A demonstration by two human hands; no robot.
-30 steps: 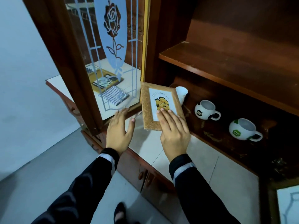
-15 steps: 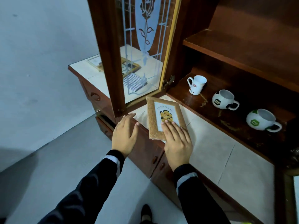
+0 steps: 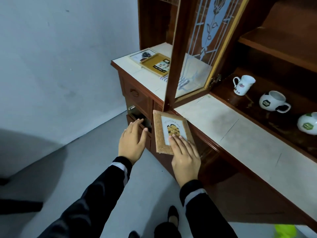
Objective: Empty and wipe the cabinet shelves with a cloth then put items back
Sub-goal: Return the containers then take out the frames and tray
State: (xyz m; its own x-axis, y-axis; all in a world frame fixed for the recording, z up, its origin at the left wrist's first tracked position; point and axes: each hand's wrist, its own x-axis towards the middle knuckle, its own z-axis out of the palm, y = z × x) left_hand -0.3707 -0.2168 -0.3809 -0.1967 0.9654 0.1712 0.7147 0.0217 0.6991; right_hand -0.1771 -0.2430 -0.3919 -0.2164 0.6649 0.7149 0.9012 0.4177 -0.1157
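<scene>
Head view: our right hand (image 3: 186, 157) pinches the rectangular cork-bordered frame (image 3: 171, 131) at its 6 o'clock edge, straight fingers flat on the smooth print, thumb hidden beneath. The frame sits just off the pale tiled counter (image 3: 214, 121). At the frame's 9 o'clock, our left hand (image 3: 133, 140) hovers flat, fingers together.

Single head-worn view, tilted steeply down and forward, standing close off the left front corner of the cabinet (image 3: 240, 194). The cabinet sweeps away to the right, its open glass door (image 3: 193, 48) straight ahead.
</scene>
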